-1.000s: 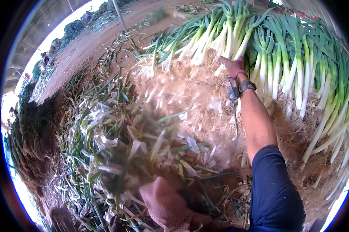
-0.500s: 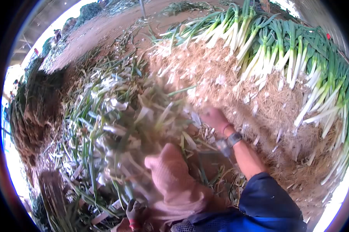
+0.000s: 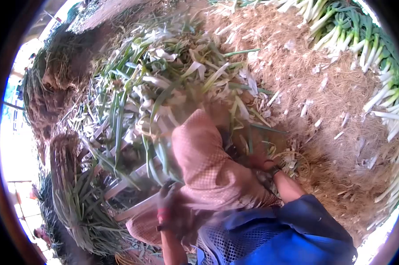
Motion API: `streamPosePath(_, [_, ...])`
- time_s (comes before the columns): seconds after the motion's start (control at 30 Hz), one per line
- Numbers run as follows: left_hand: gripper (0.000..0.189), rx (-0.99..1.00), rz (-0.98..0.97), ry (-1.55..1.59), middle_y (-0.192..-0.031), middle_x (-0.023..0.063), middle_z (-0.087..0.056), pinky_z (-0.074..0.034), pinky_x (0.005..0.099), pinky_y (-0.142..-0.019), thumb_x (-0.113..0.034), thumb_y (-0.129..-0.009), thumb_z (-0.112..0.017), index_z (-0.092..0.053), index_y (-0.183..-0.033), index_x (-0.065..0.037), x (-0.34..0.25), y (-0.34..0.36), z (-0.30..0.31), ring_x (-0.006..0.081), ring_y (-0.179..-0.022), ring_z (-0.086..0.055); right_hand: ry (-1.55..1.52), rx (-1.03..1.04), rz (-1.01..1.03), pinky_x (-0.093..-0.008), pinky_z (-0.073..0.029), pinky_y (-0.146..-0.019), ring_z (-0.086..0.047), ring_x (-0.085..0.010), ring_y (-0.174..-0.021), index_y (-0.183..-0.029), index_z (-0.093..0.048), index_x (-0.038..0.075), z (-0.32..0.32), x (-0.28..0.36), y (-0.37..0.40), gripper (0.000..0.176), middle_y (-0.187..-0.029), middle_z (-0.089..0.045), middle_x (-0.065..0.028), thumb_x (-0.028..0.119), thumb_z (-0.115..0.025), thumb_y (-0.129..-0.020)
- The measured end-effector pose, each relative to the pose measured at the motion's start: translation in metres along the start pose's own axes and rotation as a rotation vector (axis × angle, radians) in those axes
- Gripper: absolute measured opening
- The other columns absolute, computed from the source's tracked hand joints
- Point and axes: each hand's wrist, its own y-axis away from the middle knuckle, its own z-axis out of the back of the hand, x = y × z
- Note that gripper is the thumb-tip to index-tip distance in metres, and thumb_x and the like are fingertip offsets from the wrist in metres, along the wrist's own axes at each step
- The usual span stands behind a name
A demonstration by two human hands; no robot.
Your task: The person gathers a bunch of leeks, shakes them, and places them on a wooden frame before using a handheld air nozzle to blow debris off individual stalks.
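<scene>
My left hand (image 3: 167, 196), in a dark glove with a red cuff, is at the left side of my leg in patterned brown trousers (image 3: 204, 159). Motion blur hides how its fingers are held. Close by it are wooden slats (image 3: 135, 206) and long green leaves. On the other side of the leg, low over the ground, my right hand (image 3: 262, 162) is smeared by motion too, with a watch at its wrist. Whatever it may hold cannot be made out. A thin yellowish loop (image 3: 303, 161) lies just right of it. Ahead of my knee spreads a heap of stripped leek leaves (image 3: 155, 84).
Trimmed leeks (image 3: 341, 33) lie in a row at the upper right, white ends inward. A broad mat of fine roots (image 3: 292, 66) covers the ground before them. At the left are a tied bundle of leafy stalks (image 3: 69, 185) and a root-ended stack (image 3: 53, 88).
My right hand has drawn back from the root mat to beside my leg. My left hand has come farther into view. The camera now looks lower, so the scene sits higher.
</scene>
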Motion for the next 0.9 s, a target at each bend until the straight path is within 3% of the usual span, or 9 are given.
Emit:
streamPosePath(0.1, [0.036, -0.054, 0.030, 0.030, -0.118, 0.0022, -0.072, -0.053, 0.0227, -0.084, -0.008, -0.102, -0.073, -0.066, -0.135, 0.002, -0.008, 0.000, -0.013, 0.0091, -0.097, -0.066, 0.195, 0.362, 0.061, -0.0588, -0.056, -0.077, -0.075, -0.0389, -0.091, -0.106, -0.077, 0.011, 0.017, 0.009, 0.007, 0.022, -0.095, -0.076, -0.0167, 0.020, -0.065, -0.090])
streamPosePath(0.23, [0.055, -0.298, -0.095, -0.101, -0.134, 0.0095, -0.069, -0.054, 0.0296, -0.097, -0.015, -0.097, -0.079, -0.058, -0.146, 0.003, -0.027, -0.032, -0.009, 0.0156, -0.114, -0.067, -0.063, -0.056, 0.128, -0.0555, -0.055, -0.073, -0.073, -0.0401, -0.085, -0.095, -0.078, 0.007, -0.062, -0.077, 0.011, 0.019, -0.091, -0.075, -0.0183, 0.021, -0.070, -0.085])
streamPosePath(0.3, [0.073, -0.518, -0.161, -0.456, -0.144, 0.0185, -0.064, -0.049, 0.0359, -0.108, -0.029, -0.093, -0.083, -0.053, -0.151, 0.004, -0.040, -0.065, 0.010, 0.0260, -0.130, -0.063, -0.453, 0.132, -0.584, -0.0553, -0.053, -0.071, -0.069, -0.0421, -0.076, -0.092, -0.076, 0.002, -0.028, -0.048, -0.005, 0.023, -0.087, -0.075, -0.0190, 0.024, -0.070, -0.086])
streamPosePath(0.37, [0.093, -0.700, -0.218, -0.788, -0.153, 0.0262, -0.055, -0.041, 0.0403, -0.118, -0.046, -0.087, -0.085, -0.047, -0.155, 0.004, -0.048, -0.096, 0.034, 0.0359, -0.143, -0.053, -0.262, 0.027, -0.159, -0.0502, -0.053, -0.065, -0.067, -0.0353, -0.065, -0.094, -0.076, 0.001, -0.021, -0.066, -0.003, 0.028, -0.081, -0.074, -0.0161, 0.027, -0.069, -0.090])
streamPosePath(0.43, [0.102, -0.874, -0.116, -0.909, -0.157, 0.0274, -0.049, -0.038, 0.0485, -0.121, -0.057, -0.085, -0.081, -0.041, -0.160, -0.002, -0.051, -0.122, 0.059, 0.0443, -0.144, -0.049, -0.677, 0.157, -0.628, -0.0402, -0.058, -0.071, -0.071, -0.0209, -0.074, -0.106, -0.078, 0.010, 0.008, -0.045, -0.005, 0.030, -0.085, -0.072, -0.0099, 0.035, -0.067, -0.094])
streamPosePath(0.57, [0.104, -0.803, 0.115, -0.804, -0.159, 0.0332, -0.044, -0.038, 0.0488, -0.121, -0.063, -0.087, -0.077, -0.042, -0.158, 0.005, -0.028, -0.145, 0.099, 0.0452, -0.148, -0.044, -0.661, 0.135, -0.792, -0.0401, -0.060, -0.070, -0.076, -0.0225, -0.077, -0.103, -0.078, 0.005, 0.074, 0.005, -0.014, 0.033, -0.086, -0.074, -0.0124, 0.035, -0.067, -0.094])
streamPosePath(0.63, [0.117, -0.673, 0.026, -0.445, -0.161, 0.0327, -0.044, -0.031, 0.0390, -0.126, -0.085, -0.088, -0.061, -0.047, -0.155, 0.010, -0.054, -0.135, 0.046, 0.0392, -0.152, -0.042, -0.614, 0.056, -0.711, -0.0404, -0.060, -0.070, -0.077, -0.0240, -0.077, -0.102, -0.077, 0.003, -0.018, -0.076, 0.008, 0.035, -0.086, -0.075, -0.0146, 0.036, -0.067, -0.094])
streamPosePath(0.83, [0.076, -0.404, 0.014, -1.235, -0.128, 0.0197, -0.070, -0.052, 0.0483, -0.106, -0.042, -0.081, -0.087, -0.061, -0.140, -0.004, -0.096, -0.145, -0.083, 0.0357, -0.122, -0.066, -0.063, 0.219, -0.330, -0.0447, -0.059, -0.075, -0.074, -0.0338, -0.088, -0.101, -0.075, 0.007, -0.033, -0.095, -0.036, 0.025, -0.097, -0.073, -0.0196, 0.028, -0.066, -0.094])
streamPosePath(0.9, [0.062, -0.361, -0.005, -0.974, -0.120, 0.0177, -0.073, -0.056, 0.0461, -0.096, -0.033, -0.081, -0.086, -0.064, -0.130, -0.002, -0.090, -0.159, -0.061, 0.0316, -0.110, -0.070, 0.082, 0.190, -0.282, -0.0460, -0.058, -0.082, -0.072, -0.0372, -0.098, -0.103, -0.074, 0.009, 0.003, -0.077, -0.096, 0.017, -0.111, -0.073, -0.0216, 0.022, -0.064, -0.095])
